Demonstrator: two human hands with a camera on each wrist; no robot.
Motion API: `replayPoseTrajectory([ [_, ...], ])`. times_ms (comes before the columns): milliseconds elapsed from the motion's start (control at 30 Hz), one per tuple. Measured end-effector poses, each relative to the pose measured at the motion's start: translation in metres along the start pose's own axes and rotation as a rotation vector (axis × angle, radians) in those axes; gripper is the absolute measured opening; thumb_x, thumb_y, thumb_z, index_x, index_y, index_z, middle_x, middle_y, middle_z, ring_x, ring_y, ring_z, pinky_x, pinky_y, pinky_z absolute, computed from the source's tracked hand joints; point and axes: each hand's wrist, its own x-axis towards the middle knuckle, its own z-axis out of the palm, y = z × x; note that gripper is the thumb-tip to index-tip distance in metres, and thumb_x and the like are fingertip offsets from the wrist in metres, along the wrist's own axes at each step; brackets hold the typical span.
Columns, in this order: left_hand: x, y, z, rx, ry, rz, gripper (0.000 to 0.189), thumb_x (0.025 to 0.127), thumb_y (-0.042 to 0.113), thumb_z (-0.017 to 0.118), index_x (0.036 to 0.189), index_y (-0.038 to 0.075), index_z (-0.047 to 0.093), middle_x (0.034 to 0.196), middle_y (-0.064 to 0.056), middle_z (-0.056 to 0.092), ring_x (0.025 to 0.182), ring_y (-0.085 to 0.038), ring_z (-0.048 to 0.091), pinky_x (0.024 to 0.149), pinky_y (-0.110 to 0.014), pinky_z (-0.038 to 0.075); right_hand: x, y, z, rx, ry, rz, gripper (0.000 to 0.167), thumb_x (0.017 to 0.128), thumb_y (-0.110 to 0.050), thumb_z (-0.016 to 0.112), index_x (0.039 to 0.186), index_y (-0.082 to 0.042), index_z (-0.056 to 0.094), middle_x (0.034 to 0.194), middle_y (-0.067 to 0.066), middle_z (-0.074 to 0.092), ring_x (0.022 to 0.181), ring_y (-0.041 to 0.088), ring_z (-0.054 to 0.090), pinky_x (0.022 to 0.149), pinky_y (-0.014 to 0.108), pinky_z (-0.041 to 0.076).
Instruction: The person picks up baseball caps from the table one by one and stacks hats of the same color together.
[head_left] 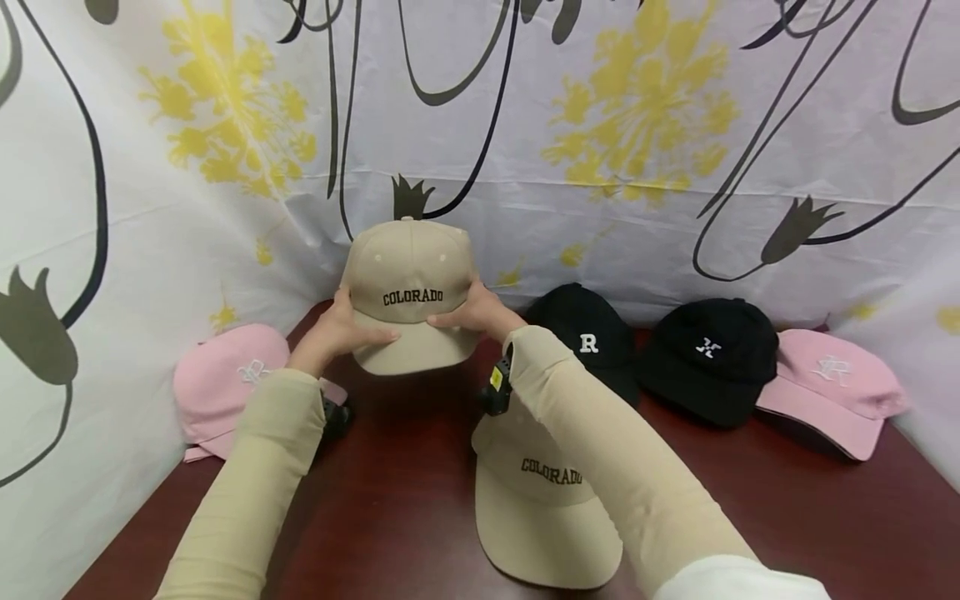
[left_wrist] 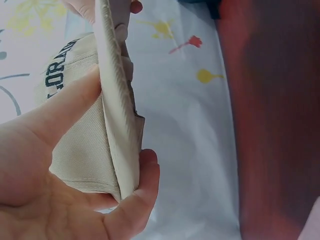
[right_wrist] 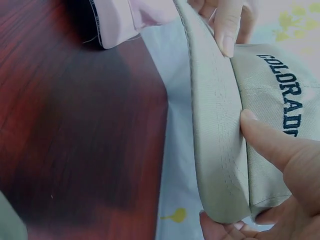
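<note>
A beige baseball cap (head_left: 410,262) with COLORADO in dark letters is held up over the far side of the table, brim toward me. My left hand (head_left: 339,333) grips its left side, and my right hand (head_left: 480,312) grips the right. In the left wrist view the left thumb lies along the top of the brim (left_wrist: 119,115) with fingers curled below its edge. From the right wrist the right thumb (right_wrist: 267,137) presses where brim meets crown. A second beige COLORADO cap (head_left: 540,533) lies on the table below my right forearm, partly hidden by it.
A pink cap (head_left: 225,375) sits at the left by my forearm. Along the right back stand a black cap with an R (head_left: 577,321), another black cap (head_left: 708,358) and a pink cap (head_left: 840,383). Patterned white cloth (head_left: 495,150) hangs behind the dark red table (head_left: 375,517).
</note>
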Motion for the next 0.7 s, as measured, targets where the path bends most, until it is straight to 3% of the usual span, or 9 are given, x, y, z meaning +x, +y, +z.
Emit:
replayPoseTrajectory([
  [200,-0.002,0.015,0.002,-0.001,0.002,0.029,0.111,0.075,0.030,0.074,0.143,-0.002,-0.008,0.143,-0.032,0.016,0.130,-0.042,0.022,0.103,-0.049,0.023,-0.012,-0.003,-0.017,-0.107,0.024,-0.047,0.099,0.073,-0.026,0.078,0.144,-0.008,0.012,0.125,0.020,0.045,0.111,0.031,0.047,0.088,0.040,0.043],
  [367,-0.003,0.025,0.006,0.015,0.017,0.073,0.112,0.074,0.028,0.075,0.144,0.001,-0.008,0.142,-0.033,0.018,0.129,-0.043,0.024,0.102,-0.049,0.024,-0.022,-0.005,-0.030,-0.257,0.032,-0.016,0.101,0.074,-0.038,0.075,0.144,-0.004,0.011,0.118,0.021,0.052,0.098,0.030,0.055,0.074,0.037,0.049],
  [600,-0.004,0.036,0.017,0.038,0.068,0.128,0.113,0.071,0.027,0.078,0.144,-0.001,-0.003,0.137,-0.035,0.026,0.127,-0.043,0.028,0.102,-0.048,0.025,-0.037,-0.003,-0.044,-0.350,0.011,0.023,0.076,0.076,-0.042,0.072,0.128,0.000,0.036,0.108,0.020,0.054,0.081,0.027,0.060,0.057,0.035,0.052],
  [700,-0.006,0.043,0.022,0.055,0.072,0.149,0.112,0.070,0.027,0.078,0.143,-0.004,-0.001,0.136,-0.037,0.027,0.126,-0.044,0.029,0.101,-0.049,0.026,-0.044,-0.001,-0.050,-0.376,0.008,0.028,0.072,0.077,-0.044,0.071,0.124,0.001,0.040,0.106,0.019,0.054,0.079,0.026,0.060,0.052,0.031,0.051],
])
